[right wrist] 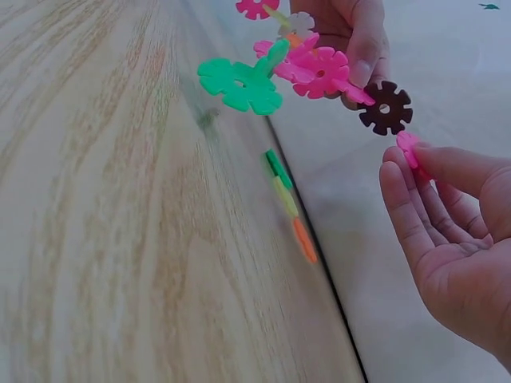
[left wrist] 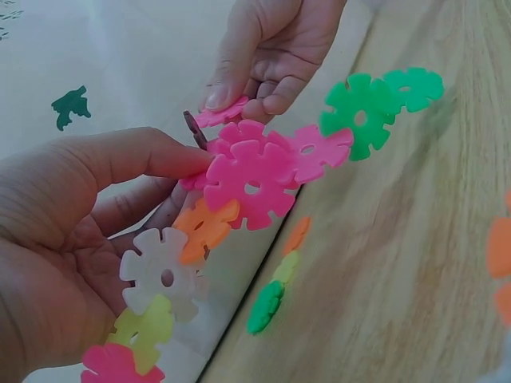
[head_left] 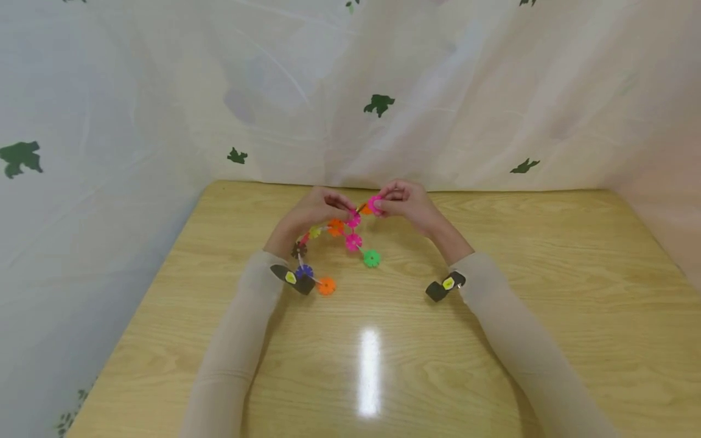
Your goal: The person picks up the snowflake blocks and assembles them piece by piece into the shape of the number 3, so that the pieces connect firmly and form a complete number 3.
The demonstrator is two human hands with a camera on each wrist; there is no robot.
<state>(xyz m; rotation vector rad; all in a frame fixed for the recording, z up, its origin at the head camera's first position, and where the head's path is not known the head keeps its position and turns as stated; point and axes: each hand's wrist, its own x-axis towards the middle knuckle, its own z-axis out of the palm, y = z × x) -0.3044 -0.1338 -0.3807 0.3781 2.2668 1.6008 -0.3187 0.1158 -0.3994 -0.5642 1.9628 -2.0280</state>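
Observation:
My left hand [head_left: 313, 208] pinches a pink snowflake disc [left wrist: 251, 185] in a chain of slotted plastic discs, held above the table. From there the chain runs through orange [left wrist: 204, 229], white [left wrist: 152, 271] and yellow [left wrist: 144, 335] discs, curving under the left wrist to an orange end disc [head_left: 327, 286]. A short branch ends in green discs [left wrist: 359, 116]. A brown disc [right wrist: 386, 108] sticks out from the pink cluster. Between thumb and fingertips, my right hand [head_left: 412, 205] holds a pink disc [right wrist: 408, 149] at the brown disc's edge; whether they interlock, I cannot tell.
Near the table's [head_left: 372, 365] back edge lie a green disc [right wrist: 278, 168], a yellow disc [right wrist: 285, 197] and an orange disc [right wrist: 304, 240] in a line. A pale curtain [head_left: 306, 91] with dark green patches hangs behind the table.

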